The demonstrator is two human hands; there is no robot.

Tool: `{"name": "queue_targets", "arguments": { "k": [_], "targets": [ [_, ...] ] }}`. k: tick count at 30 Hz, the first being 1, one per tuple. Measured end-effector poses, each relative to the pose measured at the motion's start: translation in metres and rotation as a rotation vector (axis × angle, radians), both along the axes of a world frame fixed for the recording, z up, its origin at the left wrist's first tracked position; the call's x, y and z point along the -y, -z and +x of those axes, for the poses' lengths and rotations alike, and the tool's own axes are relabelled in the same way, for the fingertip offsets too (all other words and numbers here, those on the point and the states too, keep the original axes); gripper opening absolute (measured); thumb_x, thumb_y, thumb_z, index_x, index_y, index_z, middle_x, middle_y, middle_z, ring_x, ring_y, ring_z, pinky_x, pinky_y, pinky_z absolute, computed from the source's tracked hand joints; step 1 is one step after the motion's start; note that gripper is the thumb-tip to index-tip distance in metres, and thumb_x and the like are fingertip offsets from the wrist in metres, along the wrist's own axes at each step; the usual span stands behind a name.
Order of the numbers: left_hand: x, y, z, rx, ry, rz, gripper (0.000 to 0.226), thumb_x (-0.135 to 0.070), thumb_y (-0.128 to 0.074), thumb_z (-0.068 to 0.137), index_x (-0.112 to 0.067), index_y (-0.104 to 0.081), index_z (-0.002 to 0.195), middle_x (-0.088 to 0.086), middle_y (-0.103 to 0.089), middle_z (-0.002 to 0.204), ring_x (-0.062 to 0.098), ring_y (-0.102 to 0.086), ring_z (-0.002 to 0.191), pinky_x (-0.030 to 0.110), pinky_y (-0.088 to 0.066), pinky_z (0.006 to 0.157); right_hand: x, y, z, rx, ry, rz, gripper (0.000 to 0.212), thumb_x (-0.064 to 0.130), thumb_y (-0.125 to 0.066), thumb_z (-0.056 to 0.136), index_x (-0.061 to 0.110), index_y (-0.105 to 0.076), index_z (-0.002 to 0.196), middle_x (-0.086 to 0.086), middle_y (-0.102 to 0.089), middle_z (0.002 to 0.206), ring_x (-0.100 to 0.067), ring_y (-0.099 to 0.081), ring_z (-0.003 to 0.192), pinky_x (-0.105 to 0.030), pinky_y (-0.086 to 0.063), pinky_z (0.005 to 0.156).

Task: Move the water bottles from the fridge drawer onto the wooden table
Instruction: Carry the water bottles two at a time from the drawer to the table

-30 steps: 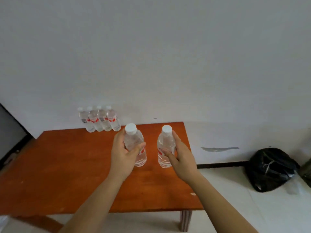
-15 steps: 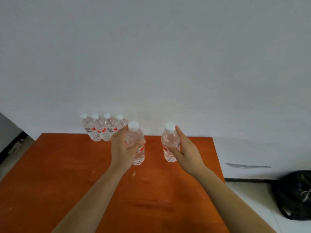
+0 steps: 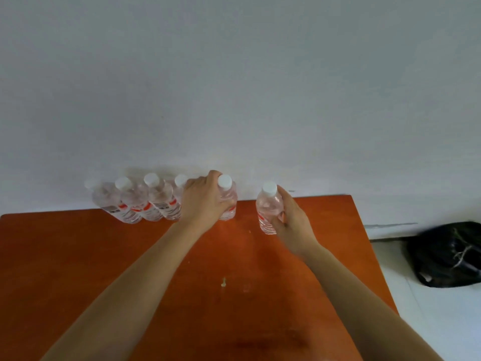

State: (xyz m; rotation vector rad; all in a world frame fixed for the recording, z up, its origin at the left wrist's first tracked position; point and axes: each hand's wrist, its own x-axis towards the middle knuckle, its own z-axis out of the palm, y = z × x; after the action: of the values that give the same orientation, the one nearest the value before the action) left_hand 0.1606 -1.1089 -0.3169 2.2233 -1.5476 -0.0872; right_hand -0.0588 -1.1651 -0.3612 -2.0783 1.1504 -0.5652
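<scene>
Several clear water bottles [image 3: 135, 201] with white caps and red labels stand in a row at the far edge of the orange-brown wooden table [image 3: 78, 269], against the wall. My left hand [image 3: 203, 201] grips another bottle [image 3: 229, 201] upright at the right end of that row, its base at the table's far edge. A further bottle [image 3: 268, 207] is held upright by my right hand [image 3: 291, 225], a little to the right and nearer to me. Whether either base touches the wood is hard to tell. The fridge drawer is out of view.
A bare white wall rises behind the table. The table's right edge runs close to my right arm. A black bag [image 3: 447, 254] lies on the pale floor to the right. A small pale speck [image 3: 223, 282] marks the tabletop.
Both hands have carried their bottles away from me toward the wall. The left bottle now sits beside the row, and the camera has moved in closer over the table.
</scene>
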Motion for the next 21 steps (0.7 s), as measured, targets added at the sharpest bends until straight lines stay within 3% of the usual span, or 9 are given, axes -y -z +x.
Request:
{"name": "queue_targets", "arguments": {
  "k": [4,10,14,17,21],
  "targets": [
    [0.019,-0.008,0.023,0.108,0.035,0.106,0.053,-0.053,-0.068,0.082,-0.013,-0.053,0.113,0.007,-0.070,0.093,0.032,-0.063,0.092,0.036,-0.042,0.080,0.014,0.011,0.030,-0.018,-0.025,0.036,0.066,0.018,-0.064,0.095,0.017,-0.030,0.152,-0.004,-0.054,0.144,-0.025,-0.054,0.129,-0.041,-0.048,0.102],
    [0.021,-0.001,0.047,0.073,0.011,0.203,0.056,-0.052,-0.068,0.084,-0.014,-0.049,0.121,0.007,-0.067,0.109,0.034,-0.059,0.100,0.033,-0.035,0.074,0.026,0.018,0.085,0.032,-0.052,0.071,0.066,0.024,-0.064,0.096,0.022,-0.029,0.152,-0.003,-0.050,0.147,-0.021,-0.051,0.132,-0.041,-0.048,0.104],
    [0.023,0.016,0.062,0.113,0.077,0.168,0.058,-0.057,-0.074,0.077,-0.022,-0.053,0.118,-0.004,-0.068,0.113,0.024,-0.064,0.096,0.035,-0.037,0.084,0.028,0.030,0.104,0.058,-0.023,0.075,0.066,0.020,-0.062,0.097,0.022,-0.029,0.154,-0.005,-0.041,0.147,-0.016,-0.050,0.125,-0.029,-0.045,0.099],
    [0.024,0.021,0.068,0.100,0.116,0.172,0.064,-0.052,-0.078,0.075,-0.022,-0.052,0.125,-0.003,-0.066,0.123,0.022,-0.063,0.107,0.036,-0.038,0.092,0.026,0.043,0.102,-0.010,0.011,0.133,0.072,0.021,-0.060,0.098,0.028,-0.020,0.157,-0.006,-0.041,0.149,-0.017,-0.053,0.122,-0.033,-0.048,0.101],
    [0.017,0.019,0.066,0.040,0.190,0.169,0.074,-0.043,-0.075,0.082,-0.022,-0.041,0.144,0.000,-0.055,0.142,0.024,-0.050,0.130,0.038,-0.034,0.110,0.024,0.031,0.104,-0.065,-0.009,0.152,0.079,0.026,-0.062,0.097,0.032,-0.012,0.158,-0.004,-0.042,0.154,-0.025,-0.046,0.138,-0.043,-0.046,0.107]
  ]
}}
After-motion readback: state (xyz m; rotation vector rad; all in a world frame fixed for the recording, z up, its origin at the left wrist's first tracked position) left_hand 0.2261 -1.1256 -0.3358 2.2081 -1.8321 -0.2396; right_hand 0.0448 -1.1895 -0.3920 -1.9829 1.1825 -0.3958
